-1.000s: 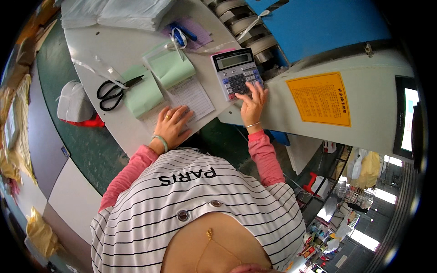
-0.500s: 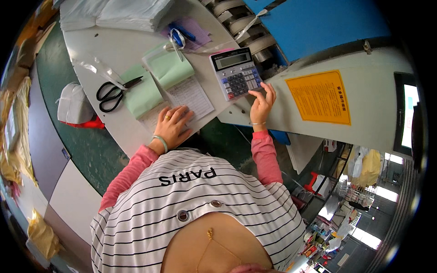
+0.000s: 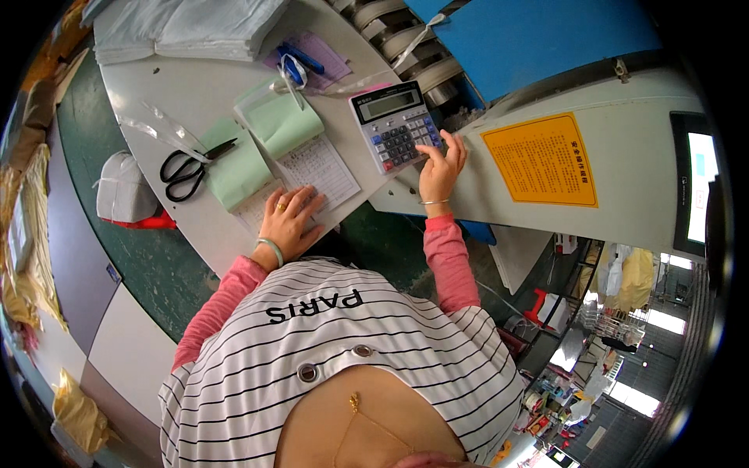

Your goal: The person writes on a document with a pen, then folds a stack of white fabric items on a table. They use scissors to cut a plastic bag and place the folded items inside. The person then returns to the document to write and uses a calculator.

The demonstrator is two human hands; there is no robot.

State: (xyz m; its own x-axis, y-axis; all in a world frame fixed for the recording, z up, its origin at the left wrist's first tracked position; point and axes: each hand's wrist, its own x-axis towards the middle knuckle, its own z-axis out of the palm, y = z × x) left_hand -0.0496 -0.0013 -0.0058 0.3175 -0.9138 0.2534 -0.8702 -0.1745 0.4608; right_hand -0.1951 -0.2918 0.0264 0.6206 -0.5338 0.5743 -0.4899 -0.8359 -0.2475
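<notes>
My left hand (image 3: 289,222) lies flat with its fingers spread on the lower edges of two open form pads. Handwriting fills the white page (image 3: 324,173) of the right pad, whose green sheets (image 3: 282,121) are folded back. More green sheets (image 3: 238,168) cover the upper part of the left pad. At the calculator (image 3: 395,132), my right hand (image 3: 442,168) hovers by the lower right keys, fingers apart and bent, holding nothing. Whether a fingertip presses a key, I cannot tell. Black-handled scissors (image 3: 186,173) rest with their blades over the left pad.
Stacked white folded material (image 3: 203,31) occupies the table's far end. A blue tool (image 3: 303,58) lies on purple paper (image 3: 331,62). Right of the table stands a grey machine with an orange sign (image 3: 540,160) and a screen (image 3: 698,187). A white-covered red stool (image 3: 129,191) is at left.
My right hand has shifted slightly away from me, its fingers a little further over the calculator keys. My left hand stays on the pads. The whole view has moved slightly.
</notes>
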